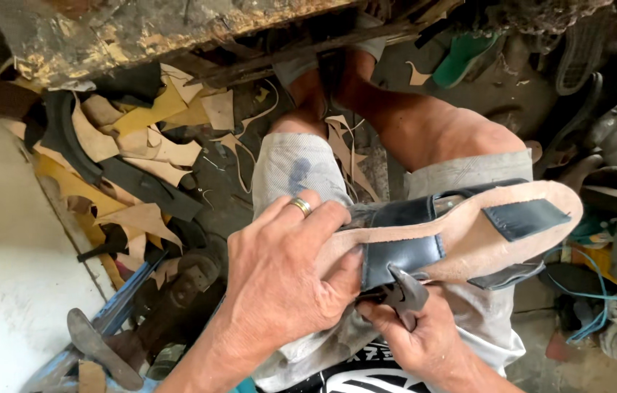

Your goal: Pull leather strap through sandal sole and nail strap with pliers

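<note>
Across the lap, over the grey shorts (301,164): tan sandal sole (468,233), long axis running left to right, toe end toward the right knee. Left hand (279,280) clamped over the heel end, pressing it down. Right hand (414,338) beneath, closed on dark pincers (399,291) biting the black strap (403,240) at the near edge. Leather scraps (141,145) on the floor left; open room rightward.

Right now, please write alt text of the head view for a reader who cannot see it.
The left hand presses a tan sandal sole with dark blue straps onto the person's lap, while the right hand grips pincers at a strap. Leather scraps cover the floor.
</note>
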